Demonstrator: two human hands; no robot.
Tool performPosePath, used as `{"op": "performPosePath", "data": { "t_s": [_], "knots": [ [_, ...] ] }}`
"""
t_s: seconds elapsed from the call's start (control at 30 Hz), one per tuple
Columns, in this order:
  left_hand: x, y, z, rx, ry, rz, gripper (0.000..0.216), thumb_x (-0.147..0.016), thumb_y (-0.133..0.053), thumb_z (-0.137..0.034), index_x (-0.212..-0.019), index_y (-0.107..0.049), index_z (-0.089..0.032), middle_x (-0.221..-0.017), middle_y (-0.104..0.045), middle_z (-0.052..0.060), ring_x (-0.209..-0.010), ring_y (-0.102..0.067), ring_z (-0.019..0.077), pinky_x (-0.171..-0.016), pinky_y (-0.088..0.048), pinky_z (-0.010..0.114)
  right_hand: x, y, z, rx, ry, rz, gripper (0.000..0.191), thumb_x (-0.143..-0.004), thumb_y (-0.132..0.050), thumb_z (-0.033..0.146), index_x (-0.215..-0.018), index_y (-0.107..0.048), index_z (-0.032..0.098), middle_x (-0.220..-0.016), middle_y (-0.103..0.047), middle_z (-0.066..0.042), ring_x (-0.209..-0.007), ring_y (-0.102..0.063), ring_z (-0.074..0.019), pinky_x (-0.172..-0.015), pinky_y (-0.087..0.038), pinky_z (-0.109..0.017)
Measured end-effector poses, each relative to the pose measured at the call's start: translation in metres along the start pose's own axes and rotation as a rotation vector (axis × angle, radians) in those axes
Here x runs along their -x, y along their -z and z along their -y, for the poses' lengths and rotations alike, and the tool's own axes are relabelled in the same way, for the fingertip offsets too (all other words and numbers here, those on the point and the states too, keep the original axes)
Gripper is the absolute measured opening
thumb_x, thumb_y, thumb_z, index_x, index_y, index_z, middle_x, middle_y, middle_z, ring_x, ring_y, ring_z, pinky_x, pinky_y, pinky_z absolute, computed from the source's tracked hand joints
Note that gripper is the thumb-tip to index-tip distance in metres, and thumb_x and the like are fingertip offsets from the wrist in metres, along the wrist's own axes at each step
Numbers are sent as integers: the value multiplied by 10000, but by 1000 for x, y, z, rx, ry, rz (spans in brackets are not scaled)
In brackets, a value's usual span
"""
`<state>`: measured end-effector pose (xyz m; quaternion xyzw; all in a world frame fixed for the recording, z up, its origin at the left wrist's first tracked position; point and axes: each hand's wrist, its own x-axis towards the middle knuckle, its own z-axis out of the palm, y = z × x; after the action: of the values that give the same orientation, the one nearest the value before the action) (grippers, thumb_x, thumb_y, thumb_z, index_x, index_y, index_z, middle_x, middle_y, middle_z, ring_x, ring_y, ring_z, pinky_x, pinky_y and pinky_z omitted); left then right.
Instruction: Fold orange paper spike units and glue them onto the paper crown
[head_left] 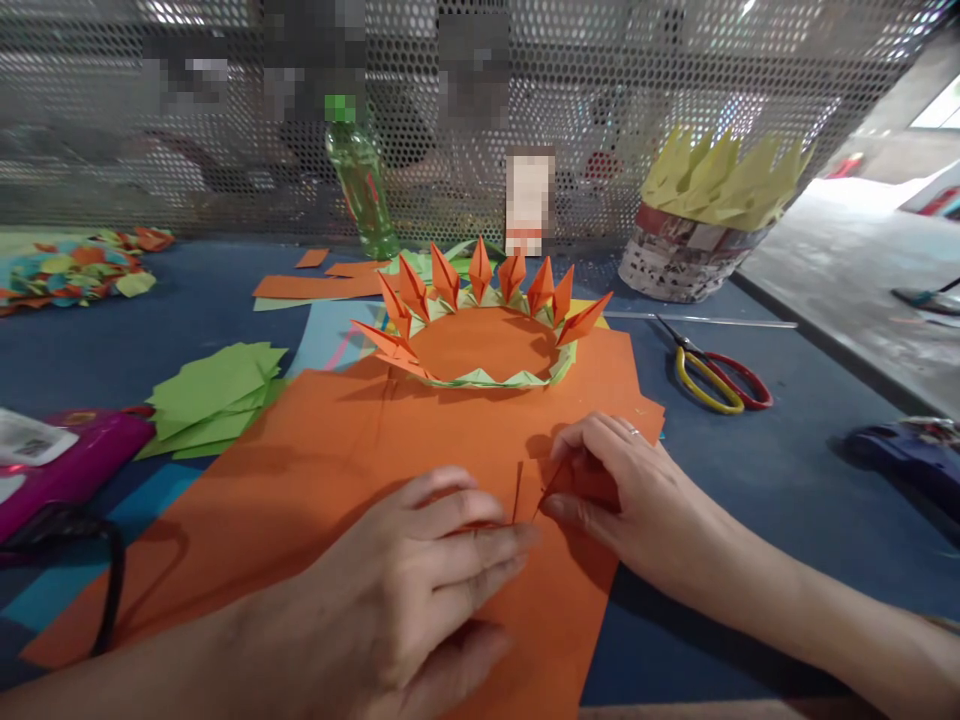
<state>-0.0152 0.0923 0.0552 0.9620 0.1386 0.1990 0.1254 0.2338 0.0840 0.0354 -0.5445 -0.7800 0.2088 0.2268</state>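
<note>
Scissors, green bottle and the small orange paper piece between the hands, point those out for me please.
Scissors [691, 349]: head view, where blades meet handles.
Green bottle [364, 195]: head view, middle of its body.
Small orange paper piece [529, 482]: head view, its uncovered part.

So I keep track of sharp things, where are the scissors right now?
In the head view, the scissors lie on the blue table toward the right, beyond the right hand and right of the orange sheet, their tips by the thin clear rod.
</note>
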Motion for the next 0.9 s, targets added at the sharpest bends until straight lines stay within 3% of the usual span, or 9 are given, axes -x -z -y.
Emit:
{"op": "performPosePath", "data": {
  "t_s": [0.23,0.47,0.53,0.67,0.9],
  "knots": [
    [3,-5,0,20,-12,-48,340,-920,-578,-116,-1254,-638,-95,-1147,-748,87,-992,-611,239,-985,-432,429,-1,2,-5,-13,28,35,141,-922,-591,104,-954,-549,235,-947,-647,-9,-901,-573,-194,-747,-423,-332],
    [0,-4,-2,6,-20,-56,321,-924,-583,-118,-1235,-650,-72,-1161,-741,76,-993,-595,227,-996,-398,407,-1,4,-3,-35,25,16,99,-983,-520,142,-954,-537,235,-941,-643,3,-876,-570,-177,-762,-417,-335],
    [0,-4,-2,-5,-17,-55,297,-925,-589,-125,-1207,-662,-67,-1148,-742,77,-1010,-596,225,-1011,-387,403,-1,3,1,-19,26,11,55,-986,-580,268,-960,-545,235,-961,-650,-2,-898,-578,-190,-782,-417,-354],
    [-1,-4,-2,-12,-3,-67,279,-917,-595,-124,-1187,-664,-103,-1062,-760,57,-939,-616,211,-980,-420,405,-1,1,6,94,10,9,397,-796,-798,510,-979,-570,242,-987,-660,-4,-923,-588,-236,-774,-408,-382],
    [0,-6,-6,-69,-22,-78,331,-954,-564,-183,-1267,-625,-96,-1065,-770,98,-966,-651,229,-983,-449,417,-3,-1,4,90,3,-25,367,-812,-796,473,-997,-582,239,-933,-655,-10,-876,-604,-219,-741,-413,-353]
  ]
}}
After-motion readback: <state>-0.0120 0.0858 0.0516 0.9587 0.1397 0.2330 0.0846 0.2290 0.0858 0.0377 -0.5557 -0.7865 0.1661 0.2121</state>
